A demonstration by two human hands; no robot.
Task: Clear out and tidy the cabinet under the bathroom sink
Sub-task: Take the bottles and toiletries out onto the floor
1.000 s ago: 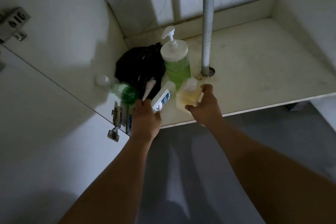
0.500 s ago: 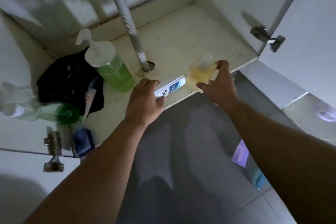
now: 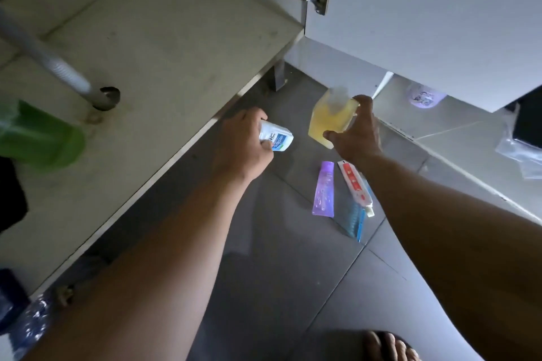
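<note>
My left hand (image 3: 243, 143) grips a small white bottle with a blue label (image 3: 277, 138), held over the grey floor just off the cabinet's front edge. My right hand (image 3: 356, 132) holds a squat bottle of yellow liquid (image 3: 327, 121) with a clear cap, also above the floor. The cabinet shelf (image 3: 164, 47) lies to the left, pale and stained. A green pump bottle (image 3: 41, 138) stands blurred at the shelf's left edge, beside a black bag (image 3: 10, 193).
On the floor below my hands lie a purple tube (image 3: 323, 190), a red-and-white toothpaste tube (image 3: 355, 184) and a blue item (image 3: 356, 221). A corrugated drain pipe (image 3: 44, 58) enters the shelf. The open right door (image 3: 425, 14) hangs overhead. Clear plastic (image 3: 519, 152) is at the right; my sandalled foot (image 3: 387, 346) is at the bottom.
Both hands lifted their bottles off the shelf and carried them right, out over the floor. My view swung right and down, bringing the tubes on the floor into sight.
</note>
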